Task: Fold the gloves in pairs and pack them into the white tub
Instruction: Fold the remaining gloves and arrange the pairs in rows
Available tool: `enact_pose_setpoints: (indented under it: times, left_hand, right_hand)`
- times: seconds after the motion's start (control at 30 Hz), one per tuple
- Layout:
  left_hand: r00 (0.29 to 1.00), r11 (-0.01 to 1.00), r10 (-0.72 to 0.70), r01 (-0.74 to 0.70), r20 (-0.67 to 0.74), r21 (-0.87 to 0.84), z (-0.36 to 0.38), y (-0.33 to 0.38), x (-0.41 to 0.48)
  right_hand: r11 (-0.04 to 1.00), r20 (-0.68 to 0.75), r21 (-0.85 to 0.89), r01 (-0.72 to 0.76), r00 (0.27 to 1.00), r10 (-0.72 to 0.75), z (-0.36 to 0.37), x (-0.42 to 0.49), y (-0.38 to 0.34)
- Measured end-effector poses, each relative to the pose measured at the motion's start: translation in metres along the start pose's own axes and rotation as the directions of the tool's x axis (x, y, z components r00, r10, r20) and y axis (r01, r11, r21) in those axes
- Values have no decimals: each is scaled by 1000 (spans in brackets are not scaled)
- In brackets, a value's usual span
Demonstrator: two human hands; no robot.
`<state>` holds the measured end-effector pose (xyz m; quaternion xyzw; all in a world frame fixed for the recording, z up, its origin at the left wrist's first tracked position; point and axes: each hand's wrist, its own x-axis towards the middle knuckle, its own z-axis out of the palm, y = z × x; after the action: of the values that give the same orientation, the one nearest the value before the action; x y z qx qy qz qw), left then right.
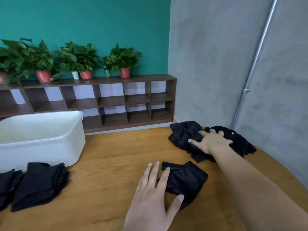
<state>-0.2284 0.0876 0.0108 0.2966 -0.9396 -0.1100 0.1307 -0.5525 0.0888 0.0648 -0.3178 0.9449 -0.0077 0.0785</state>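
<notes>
Left hand [153, 189] presses folded glove [186, 179] outside white tub [41, 147].

An office-like room: teal wall [100, 22], grey concrete wall [208, 64], low cubby shelf [116, 99] topped with potted plants [124, 62], wooden tabletop [108, 155].

The tub [50, 139] at the table's [108, 155] left edge is plain white. All gloves are black: the glove heap [183, 137] at the far right corner, the single glove [186, 179] near the front edge, the folded stacks [40, 184] at the left edge. The table is honey-brown with wood grain
</notes>
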Motion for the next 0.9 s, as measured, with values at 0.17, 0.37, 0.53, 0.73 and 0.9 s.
enact_pose_setpoints:
  times: [0.17, 0.37, 0.53, 0.73, 0.9]
  left_hand:
    - [998, 999, 37, -37, -41, -9, -1, 0, -1]
    - [946, 963, 268, -269, -180, 20, 2, -4, -10]
    - [899, 925, 375, -378, -227, 35, 2, -4, -22]
    - [928, 954, 300, -295, -220, 55, -15, -35, -69]
    - [959, 978, 198, -180, -204, 101, -40, -80, -121]
  right_hand:
    - [997, 2, -21, 76, 997, -76, 2, -17, -1]
    - [981, -46, -72, 178, 982, -182, 17, -56, -18]
    - [963, -42, -103, 247, 967, -253, 28, -98, -41]
    - [942, -46, -119, 312, 946, -320, 40, -149, -80]
    - [922, -48, -118, 369, 925, -376, 48, -184, -121]
